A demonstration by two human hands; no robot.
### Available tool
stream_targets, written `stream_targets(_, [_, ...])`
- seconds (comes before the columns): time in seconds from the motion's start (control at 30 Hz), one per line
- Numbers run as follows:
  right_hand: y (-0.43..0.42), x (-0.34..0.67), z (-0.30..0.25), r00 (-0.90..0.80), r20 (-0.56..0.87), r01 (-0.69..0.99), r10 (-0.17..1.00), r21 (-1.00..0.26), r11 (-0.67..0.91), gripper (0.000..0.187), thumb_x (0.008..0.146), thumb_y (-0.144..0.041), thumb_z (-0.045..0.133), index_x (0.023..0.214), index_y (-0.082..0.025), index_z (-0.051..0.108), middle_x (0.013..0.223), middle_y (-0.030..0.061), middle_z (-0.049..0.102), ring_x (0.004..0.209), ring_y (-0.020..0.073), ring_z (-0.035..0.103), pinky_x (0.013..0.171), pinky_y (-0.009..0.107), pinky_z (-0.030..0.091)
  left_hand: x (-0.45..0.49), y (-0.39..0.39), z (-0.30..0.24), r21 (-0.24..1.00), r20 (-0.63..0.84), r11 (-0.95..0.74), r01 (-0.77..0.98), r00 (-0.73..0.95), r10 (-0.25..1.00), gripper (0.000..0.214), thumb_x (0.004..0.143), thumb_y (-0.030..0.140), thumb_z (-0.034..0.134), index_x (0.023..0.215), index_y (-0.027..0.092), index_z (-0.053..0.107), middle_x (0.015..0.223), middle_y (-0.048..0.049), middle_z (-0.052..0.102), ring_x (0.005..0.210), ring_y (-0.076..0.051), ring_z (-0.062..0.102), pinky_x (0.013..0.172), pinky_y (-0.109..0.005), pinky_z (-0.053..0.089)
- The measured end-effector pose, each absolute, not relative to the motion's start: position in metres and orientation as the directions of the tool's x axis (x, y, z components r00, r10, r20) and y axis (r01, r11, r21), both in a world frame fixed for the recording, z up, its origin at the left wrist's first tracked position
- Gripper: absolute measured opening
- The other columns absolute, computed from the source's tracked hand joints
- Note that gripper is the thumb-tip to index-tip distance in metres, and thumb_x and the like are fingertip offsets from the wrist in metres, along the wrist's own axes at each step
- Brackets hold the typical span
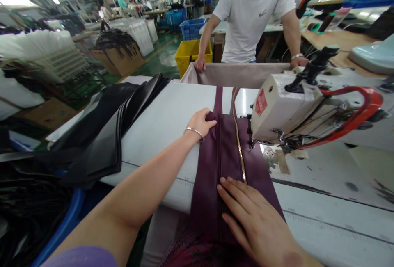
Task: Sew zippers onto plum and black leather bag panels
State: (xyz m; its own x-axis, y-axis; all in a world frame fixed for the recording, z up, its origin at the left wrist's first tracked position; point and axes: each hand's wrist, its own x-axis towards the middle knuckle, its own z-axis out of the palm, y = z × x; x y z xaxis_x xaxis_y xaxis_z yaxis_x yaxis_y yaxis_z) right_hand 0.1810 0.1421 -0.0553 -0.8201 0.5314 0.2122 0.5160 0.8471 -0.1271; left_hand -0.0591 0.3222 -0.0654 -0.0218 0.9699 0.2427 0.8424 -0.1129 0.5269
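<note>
A dark maroon leather-like panel (205, 185) lies on the white sewing table and hangs over its front edge. A gold-toothed zipper (240, 152) runs along it, and strips trail beyond its far edge. My left hand (200, 125), with a bracelet at the wrist, grips the panel's far left corner; the thumb is on top and the fingers are partly hidden. Flat on the near part rests my right hand (249, 207), fingers stretched out, fingertips near the zipper's lower end. The sewing machine head (280, 107) stands right of the zipper, its needle area over the panel's right side.
Black leather-like pieces (107, 123) are stacked on the table's left. A blue tub (72, 213) of black material is at lower left. Across the table, a person in a white shirt (252, 17) holds a fabric-lined bin (237, 74). A yellow crate (187, 51) stands behind.
</note>
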Motion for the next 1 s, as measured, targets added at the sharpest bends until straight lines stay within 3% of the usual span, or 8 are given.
stream_targets(0.1, [0.148,0.17,-0.056,-0.795,0.18,0.56,0.58,-0.15,0.815,0.051,0.092,-0.026,0.046,0.141,-0.017,0.038,0.149,0.0045,0.032,0.133,0.0232,0.033,0.106,0.042,0.042,-0.062,0.328,-0.069,0.536,0.296,-0.098,0.839,-0.077,0.952,0.019,0.078,0.026,0.065,0.087,0.016,0.052,0.075,0.0017,0.053,0.069,-0.013,0.051,0.065,-0.025,0.042])
stream_targets(0.2, [0.163,0.15,-0.057,-0.749,0.157,0.615,0.643,-0.194,0.764,0.049,0.092,-0.025,0.045,0.14,-0.016,0.04,0.147,0.0063,0.035,0.133,0.0231,0.034,0.109,0.044,0.037,-0.068,0.326,-0.06,0.506,0.344,-0.106,0.856,-0.088,0.935,0.033,0.081,0.019,0.058,0.112,0.014,0.048,0.106,-0.0091,0.056,0.095,-0.018,0.055,0.084,-0.033,0.045])
stream_targets(0.27, [0.176,0.137,-0.057,-0.71,0.169,0.646,0.683,-0.229,0.728,0.049,0.092,-0.024,0.045,0.139,-0.014,0.04,0.147,0.0081,0.035,0.133,0.0237,0.033,0.111,0.046,0.032,-0.068,0.315,-0.054,0.453,0.356,-0.176,0.874,0.004,0.934,0.034,0.086,0.019,0.05,0.12,0.015,0.048,0.121,-0.0119,0.051,0.113,-0.02,0.049,0.098,-0.037,0.039])
stream_targets(0.37, [0.189,0.125,-0.055,-0.67,0.239,0.649,0.703,-0.272,0.711,0.046,0.091,-0.021,0.046,0.136,-0.012,0.045,0.143,0.0107,0.041,0.133,0.0257,0.034,0.112,0.049,0.029,-0.061,0.291,-0.056,0.346,0.286,-0.347,0.872,0.254,0.924,0.034,0.092,0.031,0.044,0.125,0.022,0.052,0.134,-0.0065,0.049,0.127,-0.019,0.042,0.11,-0.036,0.029])
stream_targets(0.47, [0.186,0.128,-0.052,-0.653,0.374,0.58,0.659,-0.313,0.752,0.038,0.091,-0.018,0.045,0.128,-0.016,0.054,0.137,0.0078,0.049,0.129,0.0241,0.039,0.112,0.048,0.031,-0.055,0.29,-0.07,0.252,0.199,-0.406,0.878,0.363,0.91,0.05,0.094,0.043,0.039,0.14,0.025,0.037,0.149,-0.0053,0.033,0.138,-0.023,0.029,0.114,-0.042,0.022])
stream_targets(0.57, [0.181,0.137,-0.056,-0.615,0.455,0.534,0.643,-0.36,0.765,0.031,0.09,-0.017,0.048,0.12,-0.021,0.058,0.13,0.0057,0.055,0.123,0.0229,0.046,0.109,0.049,0.036,-0.054,0.321,-0.078,0.183,0.149,-0.394,0.901,0.371,0.917,0.056,0.095,0.049,0.029,0.145,0.025,0.026,0.154,-0.0035,0.023,0.141,-0.023,0.021,0.115,-0.044,0.018])
stream_targets(0.8, [0.187,0.145,-0.069,-0.593,0.393,0.564,0.702,-0.42,0.711,0.026,0.088,-0.017,0.052,0.113,-0.022,0.059,0.122,0.0084,0.057,0.115,0.026,0.051,0.101,0.053,0.044,-0.059,0.392,-0.069,0.123,0.08,-0.317,0.94,0.309,0.948,0.082,0.082,0.074,0.034,0.145,0.023,0.027,0.153,-0.0085,0.024,0.138,-0.03,0.027,0.11,-0.049,0.025])
stream_targets(1.0, [0.188,0.142,-0.068,-0.576,0.42,0.555,0.701,-0.429,0.713,0.025,0.089,-0.016,0.05,0.112,-0.022,0.059,0.12,0.0086,0.058,0.113,0.0263,0.053,0.098,0.052,0.046,-0.045,0.378,-0.071,0.104,0.101,-0.302,0.948,0.292,0.951,0.064,0.091,0.059,0.036,0.138,0.016,0.038,0.147,-0.0136,0.034,0.136,-0.029,0.03,0.111,-0.052,0.02])
